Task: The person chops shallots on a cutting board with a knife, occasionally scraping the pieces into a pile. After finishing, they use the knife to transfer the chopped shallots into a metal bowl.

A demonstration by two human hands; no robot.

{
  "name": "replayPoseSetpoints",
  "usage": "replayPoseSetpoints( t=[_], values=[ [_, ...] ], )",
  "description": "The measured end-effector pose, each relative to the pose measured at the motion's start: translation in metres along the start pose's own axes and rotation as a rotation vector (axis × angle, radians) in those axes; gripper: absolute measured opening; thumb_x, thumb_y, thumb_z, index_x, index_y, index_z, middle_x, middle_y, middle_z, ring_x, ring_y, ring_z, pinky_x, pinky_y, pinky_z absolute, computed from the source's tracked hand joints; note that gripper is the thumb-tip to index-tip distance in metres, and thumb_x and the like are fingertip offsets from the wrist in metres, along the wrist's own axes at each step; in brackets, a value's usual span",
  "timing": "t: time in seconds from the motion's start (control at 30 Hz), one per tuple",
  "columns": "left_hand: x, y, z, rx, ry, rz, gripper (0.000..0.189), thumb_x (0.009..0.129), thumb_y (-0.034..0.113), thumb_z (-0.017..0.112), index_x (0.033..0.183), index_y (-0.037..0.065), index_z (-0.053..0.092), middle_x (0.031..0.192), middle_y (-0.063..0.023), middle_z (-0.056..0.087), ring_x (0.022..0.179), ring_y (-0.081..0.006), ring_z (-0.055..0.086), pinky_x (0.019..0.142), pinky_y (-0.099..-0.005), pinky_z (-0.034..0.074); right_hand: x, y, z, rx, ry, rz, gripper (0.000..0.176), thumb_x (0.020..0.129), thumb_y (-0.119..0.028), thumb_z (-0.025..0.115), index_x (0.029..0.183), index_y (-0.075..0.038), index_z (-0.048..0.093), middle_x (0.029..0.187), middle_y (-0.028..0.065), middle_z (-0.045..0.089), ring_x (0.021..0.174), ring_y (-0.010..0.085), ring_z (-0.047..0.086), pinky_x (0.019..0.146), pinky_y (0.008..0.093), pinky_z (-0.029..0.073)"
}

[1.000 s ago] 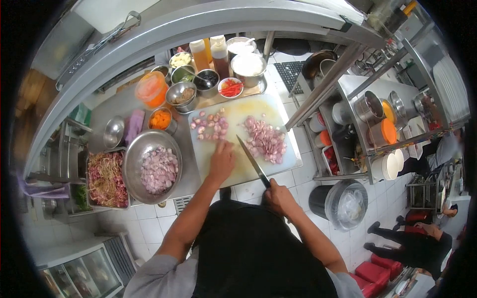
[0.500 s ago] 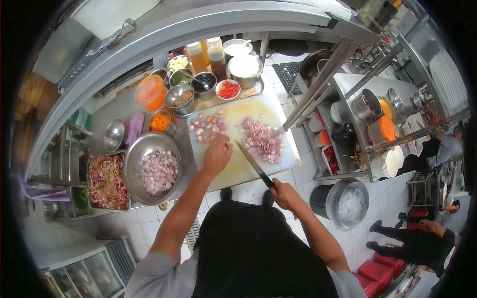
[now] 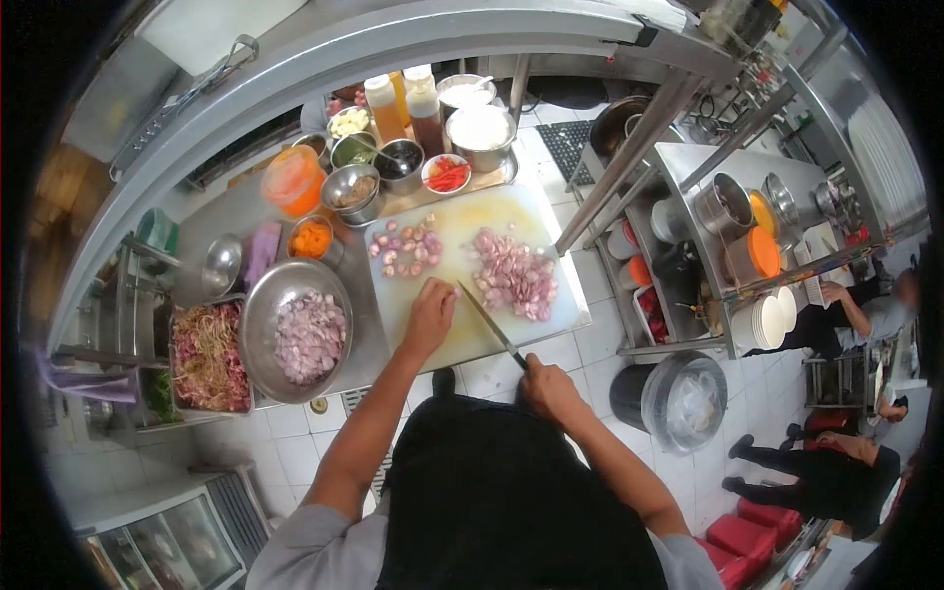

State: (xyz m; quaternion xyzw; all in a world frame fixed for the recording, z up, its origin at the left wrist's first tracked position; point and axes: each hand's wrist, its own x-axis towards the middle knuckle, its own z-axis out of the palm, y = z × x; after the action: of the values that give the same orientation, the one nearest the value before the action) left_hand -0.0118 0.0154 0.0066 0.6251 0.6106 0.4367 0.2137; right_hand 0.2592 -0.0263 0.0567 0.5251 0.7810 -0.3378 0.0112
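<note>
Hands work close: left hand (image 3: 430,317) curls down over a shallot (image 3: 448,290) on the cutting board (image 3: 467,221), right hand (image 3: 549,388) clenches the knife (image 3: 489,323). Fingertips are best tucked behind the blade.

Head camera looks steeply down over the cutting board (image 3: 460,228).

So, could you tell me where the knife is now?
In the head view, the knife is gripped in the right hand, its blade slanting over the white cutting board between the left hand and the sliced shallots.
</note>
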Motion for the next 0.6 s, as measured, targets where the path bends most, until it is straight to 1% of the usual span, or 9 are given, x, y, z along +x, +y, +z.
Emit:
replayPoseSetpoints(
  t=[0.07, 0.13, 0.33, 0.37, 0.4, 0.43, 0.5, 0.6],
  values=[
    [0.004, 0.003, 0.002, -0.022, -0.036, -0.017, 0.012, 0.096, 0.004, 0.058, 0.104, -0.002, 0.064, 0.095, -0.0151, 0.057, 0.074, -0.0273, 0.058, 0.070, -0.0362, 0.048, -0.002, -0.007, -0.006, 0.003, 0.013, 0.002, 0.023, 0.093, -0.016, 0.056, 0.107, 0.001, 0.050, 0.076, 0.0304, 0.065, 0.075, 0.0511, 0.065, 0.071, 0.0601, 0.051],
    [0.005, 0.002, 0.006, 0.066, -0.029, 0.075, 0.012, 0.096, 0.005, 0.058, 0.105, 0.000, 0.064, 0.094, -0.0151, 0.056, 0.076, -0.0299, 0.059, 0.071, -0.0385, 0.048, -0.005, -0.011, -0.013, 0.007, 0.023, 0.002, 0.022, 0.093, -0.016, 0.056, 0.107, 0.001, 0.050, 0.076, 0.0303, 0.065, 0.074, 0.0512, 0.064, 0.071, 0.0602, 0.051],
    [0.006, 0.004, 0.015, 0.094, -0.034, 0.066, 0.011, 0.096, 0.005, 0.057, 0.104, 0.000, 0.062, 0.094, -0.0156, 0.053, 0.081, -0.0342, 0.059, 0.074, -0.0408, 0.049, -0.004, -0.002, -0.013, -0.039, 0.010, 0.020, 0.020, 0.093, -0.014, 0.053, 0.105, 0.001, 0.050, 0.075, 0.0302, 0.065, 0.074, 0.0516, 0.064, 0.070, 0.0596, 0.051],
    [0.006, 0.003, 0.017, 0.093, -0.033, 0.066, 0.011, 0.096, 0.005, 0.057, 0.104, 0.000, 0.062, 0.094, -0.0156, 0.053, 0.081, -0.0342, 0.059, 0.074, -0.0408, 0.049, -0.003, 0.010, -0.003, -0.055, 0.019, -0.029, 0.019, 0.092, -0.013, 0.053, 0.105, 0.001, 0.050, 0.075, 0.0304, 0.065, 0.074, 0.0517, 0.064, 0.071, 0.0598, 0.051],
    [0.006, 0.003, 0.019, 0.078, -0.054, 0.072, 0.010, 0.094, 0.003, 0.057, 0.103, 0.000, 0.062, 0.095, -0.0159, 0.053, 0.082, -0.0346, 0.059, 0.075, -0.0410, 0.049, -0.003, 0.004, -0.007, -0.071, 0.028, -0.078, 0.019, 0.092, -0.012, 0.052, 0.104, 0.001, 0.049, 0.075, 0.0307, 0.065, 0.075, 0.0517, 0.064, 0.071, 0.0600, 0.051],
    [0.006, 0.002, 0.020, 0.064, -0.074, 0.079, 0.010, 0.093, 0.001, 0.056, 0.102, 0.000, 0.061, 0.096, -0.0162, 0.053, 0.084, -0.0351, 0.059, 0.075, -0.0412, 0.049, -0.006, 0.000, -0.013, -0.072, 0.028, -0.078, 0.019, 0.092, -0.012, 0.052, 0.104, 0.001, 0.049, 0.075, 0.0307, 0.065, 0.075, 0.0517, 0.064, 0.071, 0.0600, 0.051],
    [0.006, 0.002, 0.020, 0.061, -0.089, 0.067, 0.010, 0.092, 0.000, 0.056, 0.101, 0.000, 0.060, 0.096, -0.0165, 0.052, 0.085, -0.0359, 0.059, 0.076, -0.0417, 0.049, -0.014, -0.012, -0.027, -0.031, -0.006, 0.023, 0.018, 0.091, -0.012, 0.052, 0.103, 0.001, 0.049, 0.076, 0.0313, 0.064, 0.075, 0.0516, 0.064, 0.072, 0.0609, 0.050],
    [0.007, 0.005, 0.018, 0.043, -0.100, 0.059, 0.010, 0.091, -0.002, 0.054, 0.100, 0.000, 0.059, 0.097, -0.0171, 0.052, 0.087, -0.0373, 0.059, 0.078, -0.0427, 0.048, -0.015, -0.012, -0.023, -0.020, -0.014, 0.043, 0.019, 0.090, -0.012, 0.053, 0.104, 0.001, 0.049, 0.077, 0.0319, 0.064, 0.077, 0.0515, 0.064, 0.072, 0.0614, 0.050]
  ],
)
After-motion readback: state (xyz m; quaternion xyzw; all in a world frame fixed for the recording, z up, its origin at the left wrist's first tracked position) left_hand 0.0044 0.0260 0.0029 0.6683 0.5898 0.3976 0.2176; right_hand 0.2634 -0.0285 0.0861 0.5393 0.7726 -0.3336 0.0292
